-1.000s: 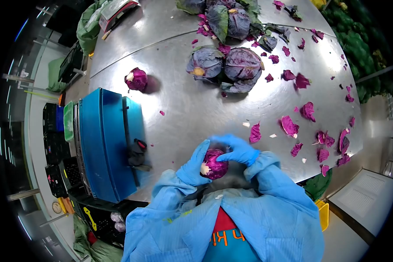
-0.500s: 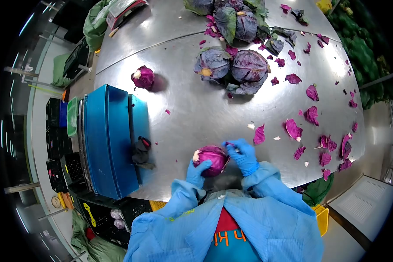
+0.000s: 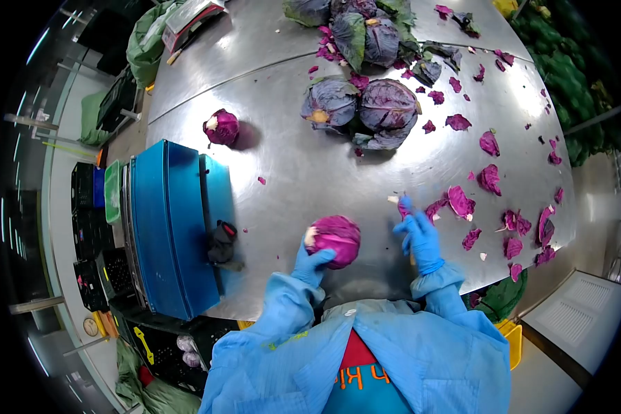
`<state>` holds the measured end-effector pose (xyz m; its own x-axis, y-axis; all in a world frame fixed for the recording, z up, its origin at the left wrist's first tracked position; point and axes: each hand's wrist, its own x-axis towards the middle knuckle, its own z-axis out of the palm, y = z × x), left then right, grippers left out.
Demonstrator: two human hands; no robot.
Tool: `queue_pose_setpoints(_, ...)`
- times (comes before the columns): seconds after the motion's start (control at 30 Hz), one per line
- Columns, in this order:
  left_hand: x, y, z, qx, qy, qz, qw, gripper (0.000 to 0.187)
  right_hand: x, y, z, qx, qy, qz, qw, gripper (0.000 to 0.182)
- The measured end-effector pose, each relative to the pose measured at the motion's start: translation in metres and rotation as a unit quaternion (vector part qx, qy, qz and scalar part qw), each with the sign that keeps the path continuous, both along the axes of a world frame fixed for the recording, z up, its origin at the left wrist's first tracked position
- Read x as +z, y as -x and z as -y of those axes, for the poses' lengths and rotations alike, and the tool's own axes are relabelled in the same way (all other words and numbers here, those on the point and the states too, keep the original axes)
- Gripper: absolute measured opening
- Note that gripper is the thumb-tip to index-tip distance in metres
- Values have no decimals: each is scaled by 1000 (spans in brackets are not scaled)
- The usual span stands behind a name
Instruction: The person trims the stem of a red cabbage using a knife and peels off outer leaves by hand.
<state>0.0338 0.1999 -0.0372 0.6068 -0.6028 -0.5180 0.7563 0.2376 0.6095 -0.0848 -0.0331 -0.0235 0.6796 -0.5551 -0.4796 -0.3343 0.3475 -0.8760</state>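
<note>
In my left hand [image 3: 310,263] rests a trimmed red cabbage [image 3: 337,241], glossy purple with a pale cut patch on its left side. The fingers wrap its lower left, with the thumb across the front. My right hand [image 3: 421,240] is to the right, apart from the cabbage and low over the table. Its index finger reaches out beside a purple leaf scrap [image 3: 401,210]; the other fingers curl. A small tan end [image 3: 412,259] shows under the palm; I cannot tell what it belongs to. Another loose leaf [image 3: 435,209] lies just past the fingers.
Two untrimmed cabbages [image 3: 388,114] sit mid-table, with more behind [image 3: 381,40]. A trimmed cabbage [image 3: 221,127] stands at the left. Leaf scraps [image 3: 489,179] cover the right side of the metal table [image 3: 283,165]. A blue box [image 3: 169,228] flanks the left edge beside a dark cloth [image 3: 222,243].
My right hand has moved right, away from the cabbage, and a leaf now lies by its fingers. My left hand has raised and turned the cabbage slightly.
</note>
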Motion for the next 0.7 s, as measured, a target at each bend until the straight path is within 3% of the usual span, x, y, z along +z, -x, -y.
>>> queue_pose_setpoints(0.07,-15,6,3,-78,-187,261,944,110,-3,5,-11,93,-39,-48,994,35)
queue_pose_setpoints(0.1,-16,7,7,-133,-259,402,868,118,-6,8,-16,127,-58,-57,988,38)
queue_pose_setpoints(0.17,-15,18,16,-195,-371,514,748,131,-7,16,-24,135,-47,-57,988,39)
queue_pose_setpoints(0.2,-12,22,20,-204,-374,526,736,130,-7,21,-27,138,-41,-59,988,40)
queue_pose_setpoints(0.3,-16,26,25,-199,-366,576,703,127,-5,30,-30,240,281,-36,929,38)
queue_pose_setpoints(0.33,-18,24,25,-191,-362,596,691,125,-2,30,-33,241,338,-14,910,36)
queue_pose_setpoints(0.43,-23,21,23,-196,-345,552,733,124,4,31,-38,296,354,-31,887,37)
queue_pose_setpoints(0.7,-15,24,32,-203,-374,536,729,119,4,33,-36,295,406,-30,864,37)
